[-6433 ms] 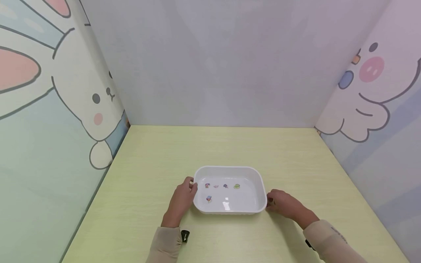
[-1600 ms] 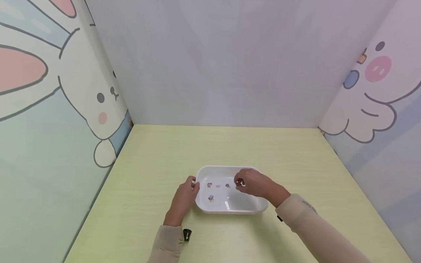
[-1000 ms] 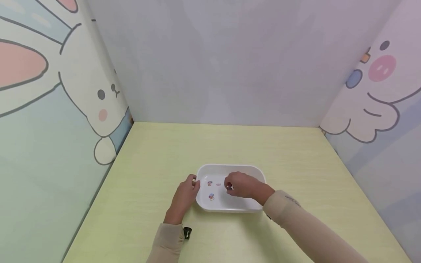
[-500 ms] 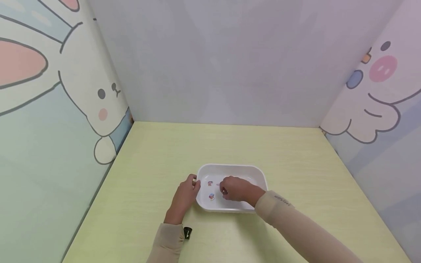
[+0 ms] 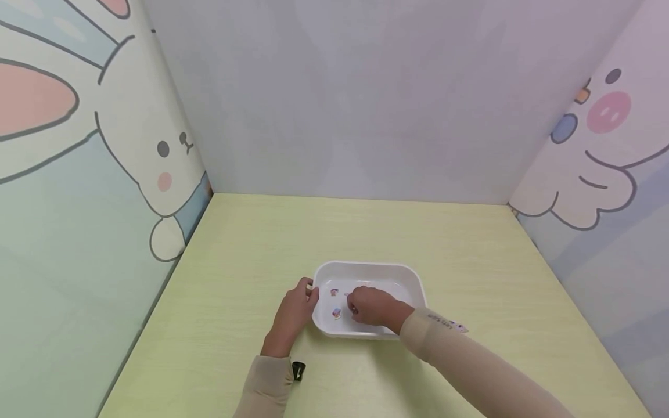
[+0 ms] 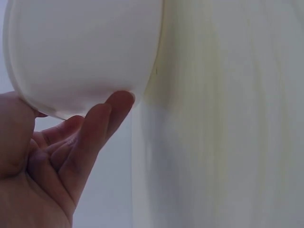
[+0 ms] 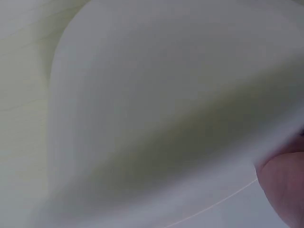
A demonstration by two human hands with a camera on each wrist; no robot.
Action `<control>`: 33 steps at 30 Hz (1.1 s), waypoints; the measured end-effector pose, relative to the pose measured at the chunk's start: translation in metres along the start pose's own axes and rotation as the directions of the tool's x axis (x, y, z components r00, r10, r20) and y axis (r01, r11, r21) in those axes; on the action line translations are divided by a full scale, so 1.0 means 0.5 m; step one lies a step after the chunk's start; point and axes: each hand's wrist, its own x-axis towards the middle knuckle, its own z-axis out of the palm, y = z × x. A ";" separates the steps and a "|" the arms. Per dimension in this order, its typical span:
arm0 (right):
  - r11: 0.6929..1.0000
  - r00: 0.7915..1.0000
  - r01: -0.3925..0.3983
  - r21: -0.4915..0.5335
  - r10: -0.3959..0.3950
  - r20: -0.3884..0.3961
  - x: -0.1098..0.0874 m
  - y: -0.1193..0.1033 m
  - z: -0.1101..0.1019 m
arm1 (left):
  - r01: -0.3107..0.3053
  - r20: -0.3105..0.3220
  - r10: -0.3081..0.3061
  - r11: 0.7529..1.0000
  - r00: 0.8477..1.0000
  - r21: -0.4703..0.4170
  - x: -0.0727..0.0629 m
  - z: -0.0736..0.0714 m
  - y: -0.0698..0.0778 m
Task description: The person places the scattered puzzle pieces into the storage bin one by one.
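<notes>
In the head view a white rectangular basin (image 5: pixel 376 334) stands on the table. My left hand (image 5: pixel 292 310) holds its left end; in the left wrist view the fingers (image 6: pixel 97 123) lie against the outer wall (image 6: pixel 95 47), with the thumb side at the rim. My right hand (image 5: pixel 373 305) is inside the basin, low over the floor, with curled fingers pinching a small dark sticker that they mostly hide. To its left lie a small coloured sticker (image 5: pixel 334 292), a pale pink one (image 5: pixel 346 294) partly covered, and a red-and-blue one (image 5: pixel 337 313). The right wrist view is blurred.
A pale yellow-green table (image 5: pixel 251 244) surrounds the basin. Walls with cartoon animals enclose it left and right, and a plain grey wall (image 5: pixel 340 116) stands behind. A small patterned white-and-purple piece (image 5: pixel 458 327) shows at the far edge of the right sleeve.
From beside the basin my right hand has gone inside, moved left, then settled lower near the middle of the floor. My left hand keeps its hold on the left end.
</notes>
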 end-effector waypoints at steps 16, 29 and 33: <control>0.998 0.999 -0.027 -0.050 0.026 -0.021 0.001 -0.011 0.010 | -0.004 -0.006 0.004 1.000 1.000 0.011 0.000 0.003 -0.001; 0.996 0.999 -0.049 -0.081 0.050 0.013 0.011 -0.012 0.014 | -0.008 -0.010 0.008 1.000 1.000 0.006 -0.002 0.000 0.003; 0.997 0.999 -0.036 -0.069 0.037 0.014 0.012 -0.010 0.011 | -0.015 -0.012 0.015 1.000 1.000 0.008 0.000 0.001 0.000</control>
